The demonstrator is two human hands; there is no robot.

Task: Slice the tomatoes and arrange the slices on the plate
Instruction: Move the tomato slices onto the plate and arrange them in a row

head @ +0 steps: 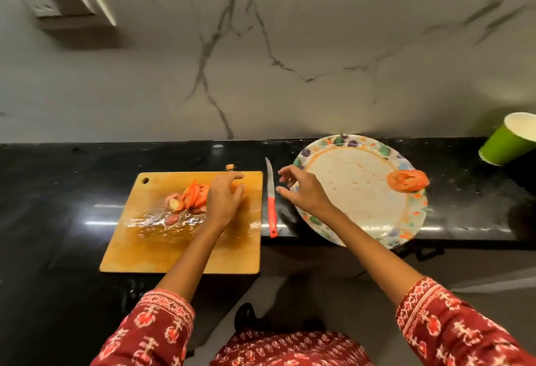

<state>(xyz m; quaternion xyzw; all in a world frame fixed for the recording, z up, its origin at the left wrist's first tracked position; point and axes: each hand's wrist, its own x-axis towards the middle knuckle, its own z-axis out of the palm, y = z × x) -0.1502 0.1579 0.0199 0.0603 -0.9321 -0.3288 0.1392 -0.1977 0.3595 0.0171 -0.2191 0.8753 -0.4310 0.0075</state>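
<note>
Head view. The left hand (224, 200) rests on the wooden cutting board (185, 249), fingers bent beside the fanned tomato slices (193, 195); whether it pinches a slice cannot be told through the blur. The right hand (301, 191) hovers over the left rim of the patterned plate (348, 229), fingers spread and holding nothing. One tomato slice (408, 180) lies at the plate's right edge. A red-handled knife (271, 201) lies on the black table (58, 191) between board and plate.

Cutting board (185, 238) at nine o'clock bears tomato slices (193, 195); knife (271, 203) beside it; plate (348, 191) at three, one slice (407, 180) seemingly on its rim.
</note>
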